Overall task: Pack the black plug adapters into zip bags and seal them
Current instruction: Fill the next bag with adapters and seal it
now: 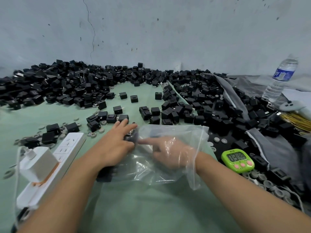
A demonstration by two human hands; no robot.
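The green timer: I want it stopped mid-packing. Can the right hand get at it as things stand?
Probably not freely: the right hand is inside the zip bag up to the wrist. The green timer lies uncovered beside that wrist, so once out of the bag, likely yes.

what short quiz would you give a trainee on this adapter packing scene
1. True or false: the right hand is inside the clear zip bag.
2. Which thing lies beside the left forearm? A green timer; B white power strip; C water bottle.
3. Fill in: the loose black plug adapters are heaped along the foot of the ___.
Key: 1 true; 2 B; 3 wall.
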